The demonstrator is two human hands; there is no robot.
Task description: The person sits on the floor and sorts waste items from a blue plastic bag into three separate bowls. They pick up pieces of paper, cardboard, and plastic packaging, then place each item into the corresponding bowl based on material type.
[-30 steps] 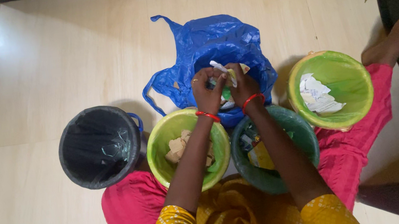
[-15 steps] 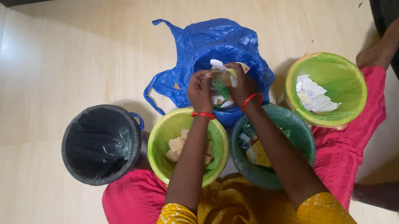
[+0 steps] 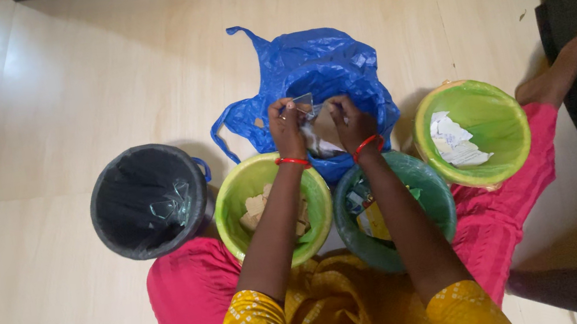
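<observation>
Clear wrapper (image 3: 303,103), thin and see-through, is stretched roughly side to side between both hands over the mouth of the blue bag (image 3: 322,61). Left hand (image 3: 287,126) pinches its left edge; right hand (image 3: 349,121) seems to grip the right end, both arms reaching forward above the green buckets (image 3: 231,196).

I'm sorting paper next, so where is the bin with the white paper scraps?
In the head view, the light green bin sits far right on the floor, beside the dark green bin and right of the blue bag.

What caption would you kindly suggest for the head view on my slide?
Both hands hold a small clear scrap over an open blue bag, four buckets alongside.
</observation>
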